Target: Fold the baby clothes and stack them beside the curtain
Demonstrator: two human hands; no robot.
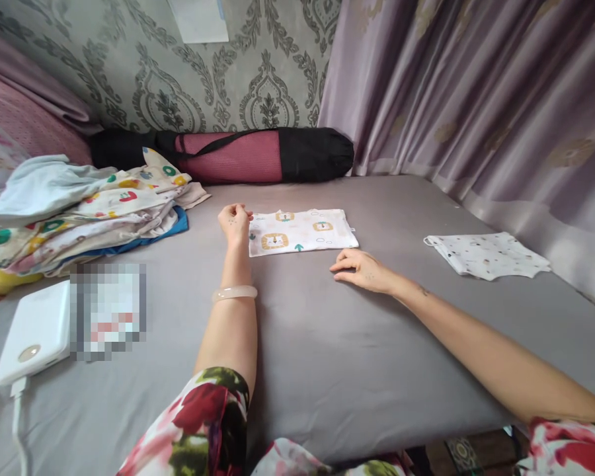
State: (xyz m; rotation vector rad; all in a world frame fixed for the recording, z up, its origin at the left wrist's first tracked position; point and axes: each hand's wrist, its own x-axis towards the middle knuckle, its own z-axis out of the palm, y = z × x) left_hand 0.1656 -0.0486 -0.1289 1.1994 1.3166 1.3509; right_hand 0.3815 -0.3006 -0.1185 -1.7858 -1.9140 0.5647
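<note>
Here's the lion-print cloth (300, 231), a neat oblong lying flat on the grey sheet (297, 317), right between my two hands! My left grip (234, 221) is at its left edge, fingers curled in tight; whether a corner is pinched in there, I can't tell. My right grip (369, 270) is just off the near edge, towards the right end: a slim gap between thumb and fingers, nothing caught in it. A light touch suits this, I'd say: steady the left edge, lay the right palm flat and stroke outward, easing that slightly bumpy far edge into line without dragging any layers askew. Further out, on the right, there's the small-print garment (490, 256); over on the left, a heap of clothes (79, 205) and a white device (37, 327) with a cable. And along the back, the pink-and-black bag (238, 158)!
</note>
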